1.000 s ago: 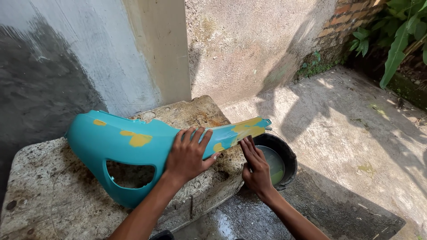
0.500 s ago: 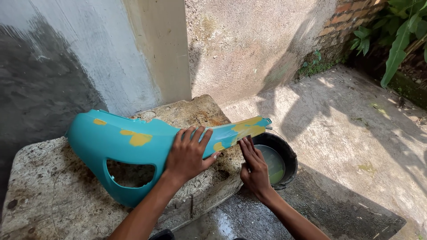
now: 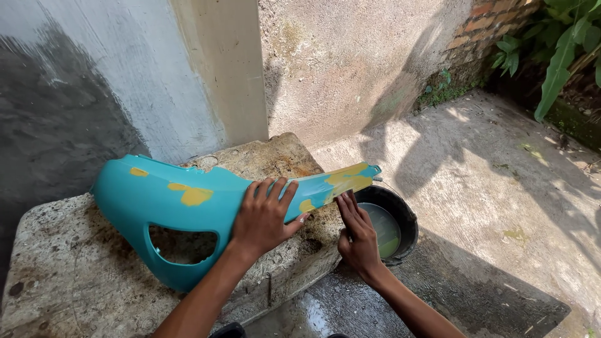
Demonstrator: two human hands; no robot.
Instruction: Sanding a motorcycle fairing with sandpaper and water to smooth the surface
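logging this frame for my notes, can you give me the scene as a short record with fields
setting: outdoor yard, plastered wall, concrete ground
work surface: stained concrete slab
main item: teal plastic body panel with yellow filler patches, lying on the slab, narrow end jutting past its edge
left hand: flat on the panel, fingers spread, pressing it down
right hand: fingers against the panel's narrow end, just below its edge
nearby: black bucket of cloudy greenish liquid on the ground under the panel's tip
background: brick wall, green plants

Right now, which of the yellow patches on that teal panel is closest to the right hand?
The long yellow patch at the panel's narrow tip, just above the right hand's fingertips. The other patches sit farther left, past the left hand.
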